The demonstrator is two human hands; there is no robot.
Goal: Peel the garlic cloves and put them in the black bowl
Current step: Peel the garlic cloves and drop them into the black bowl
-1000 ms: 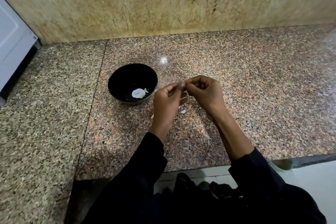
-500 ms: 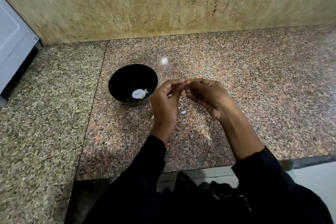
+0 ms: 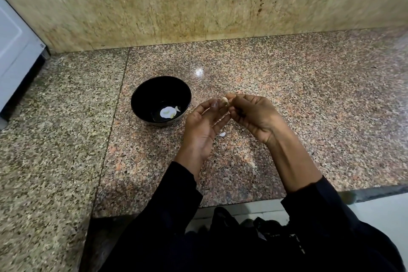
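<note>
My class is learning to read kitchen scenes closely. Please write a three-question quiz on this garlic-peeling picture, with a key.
1. True or false: the black bowl stands to the person's left of both hands.
2. Which of the hands pinches the garlic clove? A) left hand B) right hand C) neither
3. Fill in: a small white scrap of peel lies on the ___ below the hands.

Key:
1. True.
2. B; the left hand is open beside it, fingers relaxed.
3. Counter, the speckled granite one.
</note>
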